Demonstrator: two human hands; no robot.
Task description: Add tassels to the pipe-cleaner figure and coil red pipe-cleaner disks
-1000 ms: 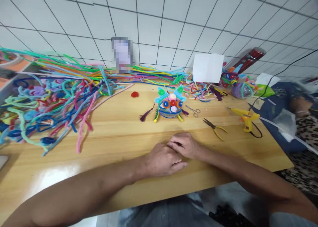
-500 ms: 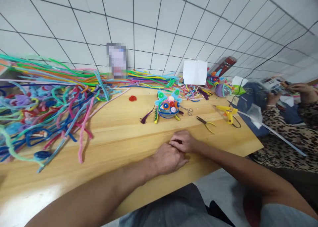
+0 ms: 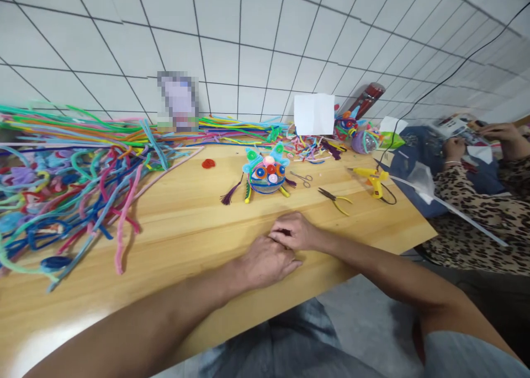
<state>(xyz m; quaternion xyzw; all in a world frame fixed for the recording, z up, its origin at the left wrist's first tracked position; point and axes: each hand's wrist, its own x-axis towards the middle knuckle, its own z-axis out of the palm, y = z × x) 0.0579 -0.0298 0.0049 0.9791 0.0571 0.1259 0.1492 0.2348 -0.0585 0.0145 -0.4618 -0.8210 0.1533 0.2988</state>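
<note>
My left hand (image 3: pixel 267 262) rests on the wooden table near its front edge, its fingers curled in and partly hidden. Over its knuckles lies my right hand (image 3: pixel 295 232), loosely closed, with the two hands touching. Neither hand shows any object in it. Beyond them stands a lion-like figure (image 3: pixel 266 174) made of pipe cleaners on a clear ball, with blue ears, round eyes and purple tassels. Small scissors (image 3: pixel 304 179) lie beside it. Pliers with yellow handles (image 3: pixel 335 200) are to the right of the figure, nearer my right hand.
Many pipe cleaners (image 3: pixel 83 201) cover the table's left side and run along the wall. A yellow glue gun (image 3: pixel 372 179) lies at right. A red coil (image 3: pixel 208 163), a white card (image 3: pixel 314 114) and a red flask (image 3: pixel 370 99) are farther back. A co-worker's hand (image 3: pixel 454 148) works at right.
The view has shifted slightly to the right, so things appear farther left. My hands keep the same pose, one on the other, and the figure stays in place.
</note>
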